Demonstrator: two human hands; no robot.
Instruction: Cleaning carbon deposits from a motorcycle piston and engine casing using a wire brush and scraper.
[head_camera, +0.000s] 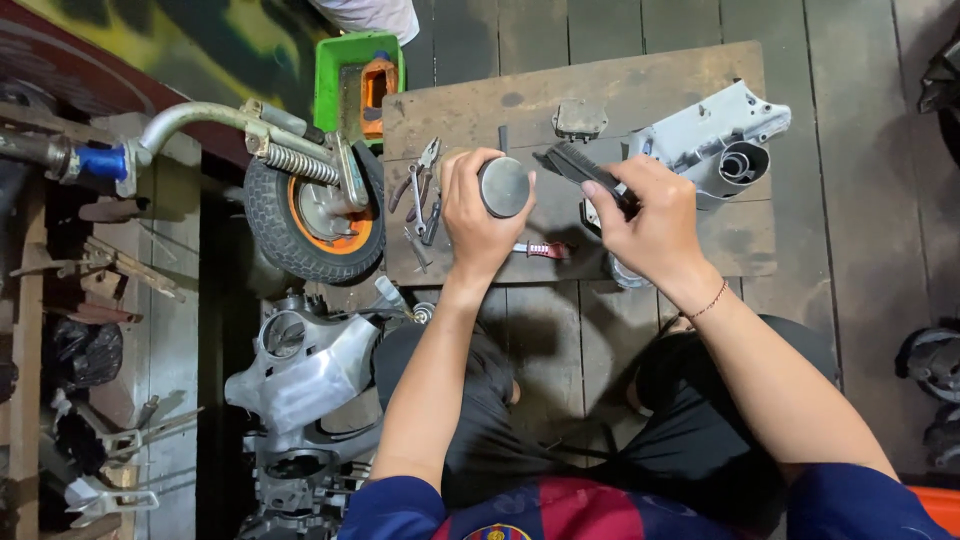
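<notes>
My left hand (478, 218) grips a round grey metal cylinder, a piston-like part (503, 186), held above a dark wooden board (660, 80) on the floor. My right hand (652, 222) holds a black brush (580, 167) by its handle, the head pointing left toward the cylinder. Between and below the hands a red-handled tool (541, 250) lies on the board. Pliers (421, 180) and other small hand tools lie just left of my left hand.
A grey engine casing (725, 140) and a small metal cover (580, 119) rest on the board. A small wheel with orange hub (310, 215) and a fork stand at left, a green tray (340, 75) behind it, engine parts (300, 370) by my knee.
</notes>
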